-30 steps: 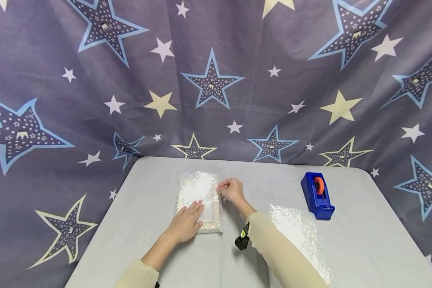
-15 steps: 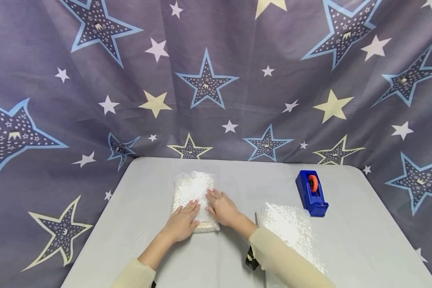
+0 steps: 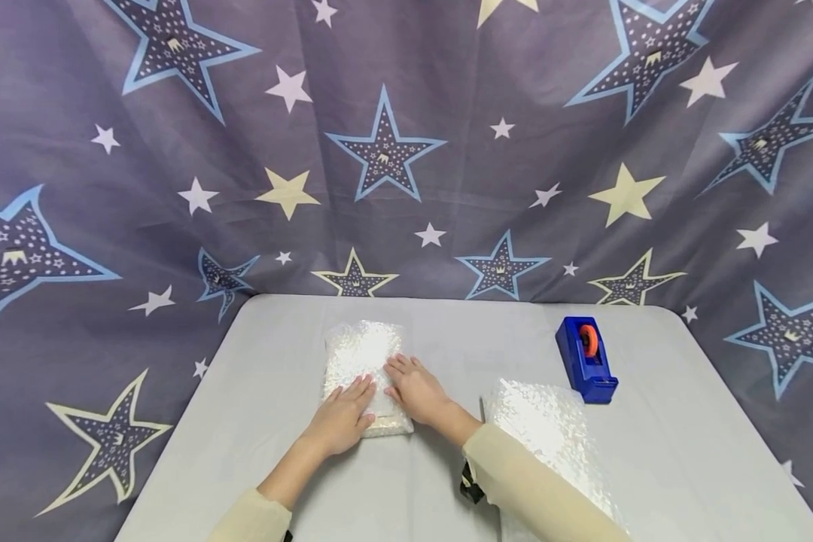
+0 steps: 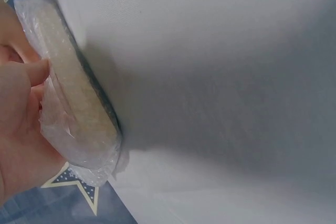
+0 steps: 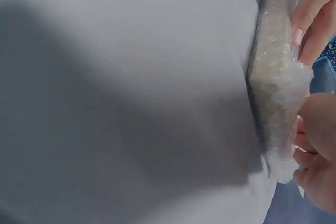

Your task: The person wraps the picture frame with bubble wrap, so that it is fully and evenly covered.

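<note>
A flat rectangular package point(image 3: 360, 348) in clear bubble wrap lies on the table, left of its middle. My left hand point(image 3: 342, 418) rests on the package's lower left part with fingers stretched out. From the other side, my right hand point(image 3: 416, 391) lies on its right edge, fingers fairly straight. In the left wrist view, the package point(image 4: 86, 93) shows its thick side edge, and the left thumb touches the wrap. The right wrist view shows loose wrap sticking out along the package's side point(image 5: 270, 51). What is inside the wrap cannot be made out.
A bubble wrap sheet or stack point(image 3: 542, 425) lies to the right, partly under the right sleeve point(image 3: 535, 478). Beyond it stands a blue tape dispenser point(image 3: 586, 361) with an orange core. A star-patterned curtain point(image 3: 406, 226) hangs behind the grey-white table point(image 3: 684, 452).
My right hand was pinching at the package's right edge; it then came down flat onto the wrap and has stayed there. The left hand keeps its place on the package.
</note>
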Tool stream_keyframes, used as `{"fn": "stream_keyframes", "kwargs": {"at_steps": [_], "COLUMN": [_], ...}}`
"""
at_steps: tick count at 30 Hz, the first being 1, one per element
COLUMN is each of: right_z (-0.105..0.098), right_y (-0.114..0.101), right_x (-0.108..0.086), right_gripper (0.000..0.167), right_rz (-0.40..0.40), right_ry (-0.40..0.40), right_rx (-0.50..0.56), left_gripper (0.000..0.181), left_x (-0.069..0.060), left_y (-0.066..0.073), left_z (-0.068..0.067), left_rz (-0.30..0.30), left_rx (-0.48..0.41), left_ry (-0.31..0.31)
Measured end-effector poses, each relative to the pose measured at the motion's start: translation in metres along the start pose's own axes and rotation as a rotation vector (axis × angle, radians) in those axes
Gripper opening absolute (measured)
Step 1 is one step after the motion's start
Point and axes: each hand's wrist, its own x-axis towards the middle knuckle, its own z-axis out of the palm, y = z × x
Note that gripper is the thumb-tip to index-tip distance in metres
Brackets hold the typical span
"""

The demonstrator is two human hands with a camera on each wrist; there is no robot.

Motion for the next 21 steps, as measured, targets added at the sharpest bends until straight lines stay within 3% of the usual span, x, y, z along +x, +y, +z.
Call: {"fn": "stream_keyframes", "kwargs": {"at_steps": [9, 18, 21], "right_z": [-0.004, 0.000, 0.001], "right_y": [0.000, -0.013, -0.016], "right_x": [0.007, 0.005, 0.003], "right_gripper": [0.046, 0.046, 0.054], "right_rz": [-0.009, -0.037, -0.054], "right_ry": [-0.031, -0.075, -0.115], "right_rx": [0.054, -0.059, -0.060], "left_gripper": [0.054, 0.053, 0.053], "left_x": [0.002, 0.000, 0.000], "left_y": [-0.004, -0.002, 0.002], "left_z": [-0.006, -0.005, -0.002], "left_rz": [0.007, 0.005, 0.016], "left_rx": [0.037, 0.021, 0.022], "left_ry": [0.013, -0.014, -0.012]}}
